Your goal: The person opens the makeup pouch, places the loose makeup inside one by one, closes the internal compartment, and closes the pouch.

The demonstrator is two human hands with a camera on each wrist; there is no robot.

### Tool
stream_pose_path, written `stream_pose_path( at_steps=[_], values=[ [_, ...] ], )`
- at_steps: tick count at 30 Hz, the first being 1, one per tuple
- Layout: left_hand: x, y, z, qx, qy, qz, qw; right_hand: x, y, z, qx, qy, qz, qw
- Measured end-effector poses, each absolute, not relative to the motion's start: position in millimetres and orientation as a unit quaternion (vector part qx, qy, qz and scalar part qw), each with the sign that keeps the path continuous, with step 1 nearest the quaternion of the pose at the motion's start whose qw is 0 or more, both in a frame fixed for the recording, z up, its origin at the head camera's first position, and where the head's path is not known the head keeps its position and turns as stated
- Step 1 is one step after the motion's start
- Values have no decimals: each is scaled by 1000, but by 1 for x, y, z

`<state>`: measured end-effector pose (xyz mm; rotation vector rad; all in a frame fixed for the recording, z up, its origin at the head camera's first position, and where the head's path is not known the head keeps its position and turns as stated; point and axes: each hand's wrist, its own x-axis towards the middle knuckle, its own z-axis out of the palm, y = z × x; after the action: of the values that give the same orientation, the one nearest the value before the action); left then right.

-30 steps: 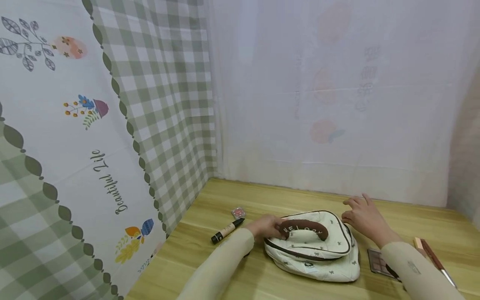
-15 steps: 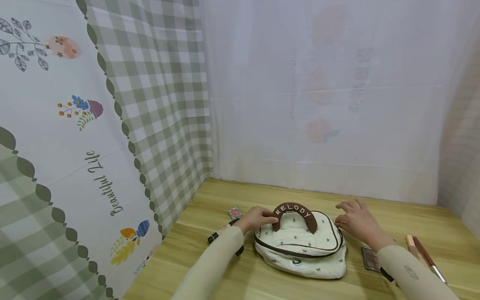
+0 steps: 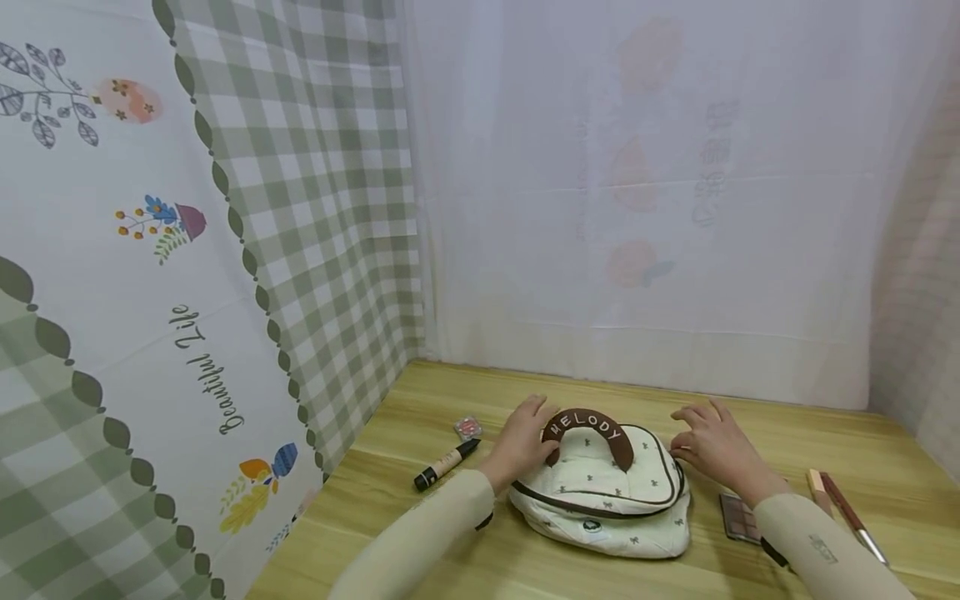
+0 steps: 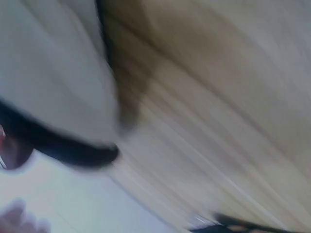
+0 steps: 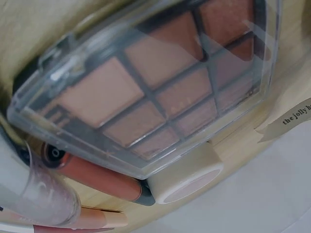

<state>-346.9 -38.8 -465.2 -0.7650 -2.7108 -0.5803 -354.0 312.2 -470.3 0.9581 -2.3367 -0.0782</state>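
A cream cosmetic bag (image 3: 600,533) with a small dark bow print and dark brown piping sits on the table. Its padded brown handle (image 3: 588,418), lettered MELODY, arches up from the lid. My left hand (image 3: 519,446) is at the handle's left end, fingers extended and thumb close to the handle's base. At the bag's back right corner is my right hand (image 3: 716,442), its fingers loosely bent and spread, the lowest right at the piped edge. Blurred in the left wrist view are the bag's pale side (image 4: 48,68) and dark piping.
Left of the bag lie a black-capped beige tube (image 3: 447,465) and a small clear piece with red (image 3: 468,427). An eyeshadow palette (image 5: 160,82) fills the right wrist view, a coral tube (image 5: 99,177) behind it. A brush (image 3: 851,512) lies far right.
The handle has risen from lying folded on the lid to standing upright. My left hand has shifted from pinching its left end to extended fingers beside it. The right hand stays at the corner.
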Motion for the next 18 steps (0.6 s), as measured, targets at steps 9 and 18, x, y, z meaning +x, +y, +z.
stream_pose_path(
  at_steps=[9, 18],
  values=[
    [-297, 9, -459, -393, -896, 2, 208, -353, 312, -469, 358, -881, -37, 306],
    [-273, 54, -474, -395, -882, 182, 181, -353, 313, -469, 350, -890, -42, 288]
  ],
)
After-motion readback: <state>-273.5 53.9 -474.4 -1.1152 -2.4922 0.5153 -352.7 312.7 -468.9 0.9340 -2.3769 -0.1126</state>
